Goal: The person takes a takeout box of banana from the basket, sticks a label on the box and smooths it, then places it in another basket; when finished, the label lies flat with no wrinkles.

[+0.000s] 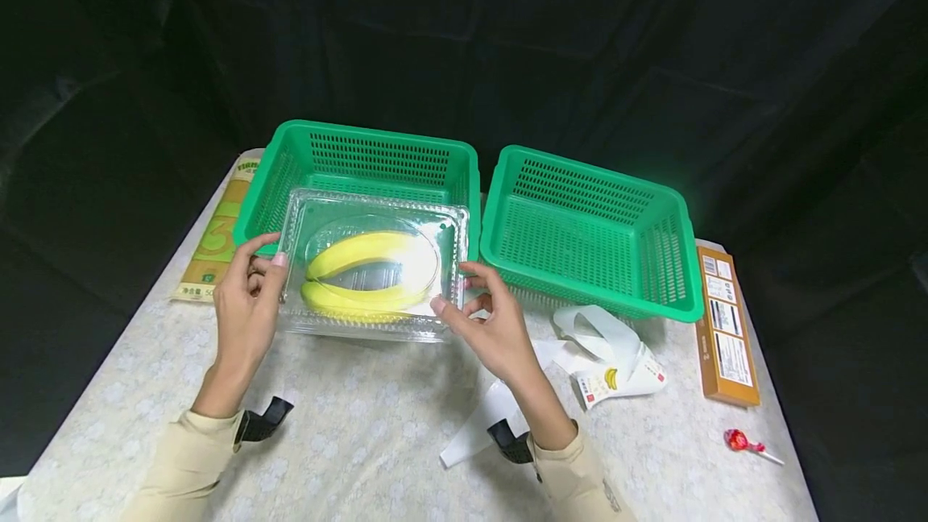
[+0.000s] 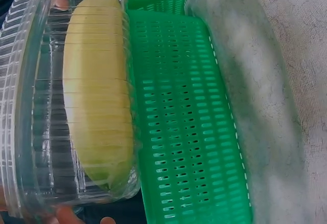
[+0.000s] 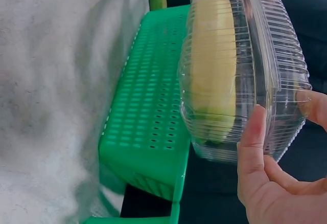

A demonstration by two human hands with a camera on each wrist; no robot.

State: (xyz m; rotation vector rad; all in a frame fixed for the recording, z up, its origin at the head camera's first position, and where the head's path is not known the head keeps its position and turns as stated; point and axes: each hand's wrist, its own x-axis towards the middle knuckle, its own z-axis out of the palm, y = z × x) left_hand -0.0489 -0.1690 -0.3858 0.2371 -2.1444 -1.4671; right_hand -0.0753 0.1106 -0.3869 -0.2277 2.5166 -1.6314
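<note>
A clear plastic clamshell container [image 1: 373, 212] with two bananas [image 1: 366, 296] inside is held up at the front of the left green basket [image 1: 391, 139]. My left hand [image 1: 246, 304] grips its left end, thumb on the near side. At the opposite end my right hand [image 1: 496, 329] pinches the edge between thumb and fingers. In the right wrist view, the right thumb [image 3: 253, 137] presses near the seam where lid and base meet, and the lid looks closed. One banana [image 2: 99, 91] shows through the ribbed wall in the left wrist view.
A second green basket [image 1: 685, 264] stands to the right. White paper strips with a banana-printed label [image 1: 616, 381] lie before it. An orange box [image 1: 725, 329] and a red lollipop [image 1: 735, 440] are at the right edge. A yellow-green food packet [image 1: 217, 240] lies left.
</note>
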